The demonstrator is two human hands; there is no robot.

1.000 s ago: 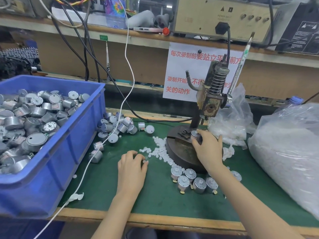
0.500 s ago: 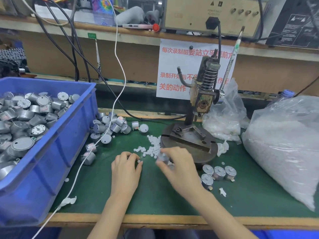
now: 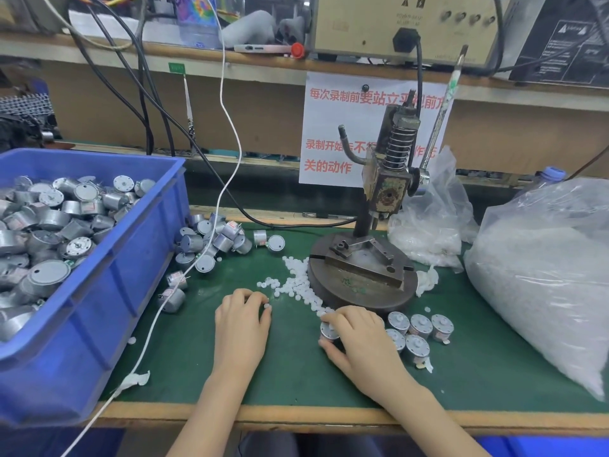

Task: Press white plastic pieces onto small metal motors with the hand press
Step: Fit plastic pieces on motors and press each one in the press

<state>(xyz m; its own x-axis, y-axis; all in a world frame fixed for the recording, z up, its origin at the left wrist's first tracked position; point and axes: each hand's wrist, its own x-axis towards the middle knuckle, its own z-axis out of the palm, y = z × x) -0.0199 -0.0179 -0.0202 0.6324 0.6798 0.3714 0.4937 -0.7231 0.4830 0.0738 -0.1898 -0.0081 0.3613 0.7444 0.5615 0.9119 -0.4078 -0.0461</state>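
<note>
right hand (image 3: 359, 341) is gripping a motor (image 3: 329, 332) on the desk (image 3: 296, 377) just beside the upright batch (image 3: 420, 324), left hand (image 3: 242, 321) is pinching a white piece (image 3: 266, 306) near the hand press (image 3: 389, 192), so I'm thinking it's worth parking it upright, clear of the loose pieces (image 3: 300, 285)

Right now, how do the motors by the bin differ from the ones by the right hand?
The bin-side motors lie tumbled, many on their sides; the right-side motors, beside the right hand, stand upright. The bin-side motors are left of the press; the right-side motors are in front of its base. Both are small silver cans on the green mat.
</note>
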